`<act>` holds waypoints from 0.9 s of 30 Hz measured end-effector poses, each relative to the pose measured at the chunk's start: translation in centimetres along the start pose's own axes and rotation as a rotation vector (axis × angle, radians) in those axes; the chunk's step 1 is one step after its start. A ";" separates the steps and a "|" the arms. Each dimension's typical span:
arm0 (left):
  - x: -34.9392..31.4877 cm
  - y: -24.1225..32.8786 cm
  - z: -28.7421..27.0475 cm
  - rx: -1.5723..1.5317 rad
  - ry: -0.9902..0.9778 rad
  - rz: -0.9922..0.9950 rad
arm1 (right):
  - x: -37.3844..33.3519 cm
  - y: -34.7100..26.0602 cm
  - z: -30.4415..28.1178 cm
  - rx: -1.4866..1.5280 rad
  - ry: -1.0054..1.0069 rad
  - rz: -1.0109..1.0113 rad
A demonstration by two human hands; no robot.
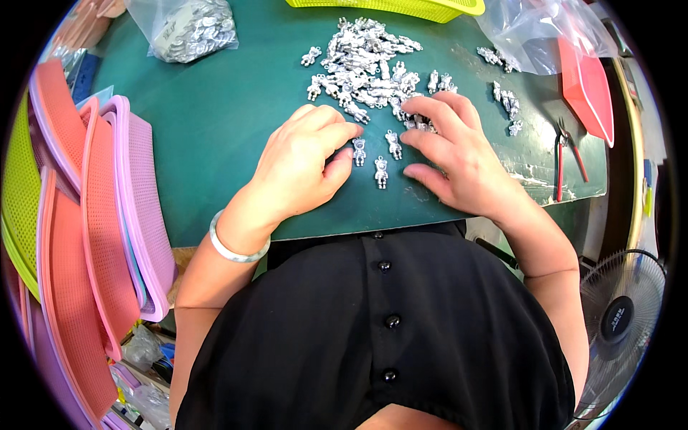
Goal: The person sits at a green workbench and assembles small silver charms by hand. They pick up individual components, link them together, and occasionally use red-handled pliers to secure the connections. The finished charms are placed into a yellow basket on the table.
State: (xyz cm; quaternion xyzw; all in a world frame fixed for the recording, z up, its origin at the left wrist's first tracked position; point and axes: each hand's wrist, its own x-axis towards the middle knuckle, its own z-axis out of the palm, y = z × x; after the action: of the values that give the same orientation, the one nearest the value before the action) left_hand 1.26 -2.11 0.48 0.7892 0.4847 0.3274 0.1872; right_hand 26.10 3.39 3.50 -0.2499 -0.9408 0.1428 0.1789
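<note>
Small silver bear charms lie in a heap [373, 64] on the green table mat [215, 129]. Three stand apart in front of it: a left charm [359, 152], a right charm [393, 145] and a lower charm [381, 173]. My left hand [301, 161] rests beside the left charm, thumb and forefinger parted at its edge, the other fingers curled under. With fingers spread, my right hand [459, 154] arches over several charms [418, 123] at the heap's near right side. Its fingers partly hide those charms, and nothing is visibly gripped.
Red-handled nippers [560, 161] lie at the right, near a pink tray [584, 93] and a clear plastic bag [537, 36]. A bag of silver pieces [193, 32] sits far left. Stacked plastic baskets [136, 201] line the left side; a fan [618, 322] stands lower right.
</note>
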 end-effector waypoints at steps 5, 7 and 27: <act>0.0 0.1 0.1 0.009 -0.036 0.012 | -0.7 -0.7 1.3 -0.013 0.029 0.041; 0.0 0.1 0.1 0.006 -0.047 0.006 | -0.8 -0.9 1.4 -0.014 0.022 0.036; 0.3 0.8 1.1 -0.056 -0.161 0.200 | -2.0 -0.6 1.2 0.018 0.095 0.095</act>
State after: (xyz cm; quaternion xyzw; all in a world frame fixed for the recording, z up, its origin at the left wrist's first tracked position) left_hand 2.61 -2.15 0.32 0.8518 0.3777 0.2932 0.2138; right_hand 27.02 1.58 2.14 -0.2992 -0.9170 0.1475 0.2188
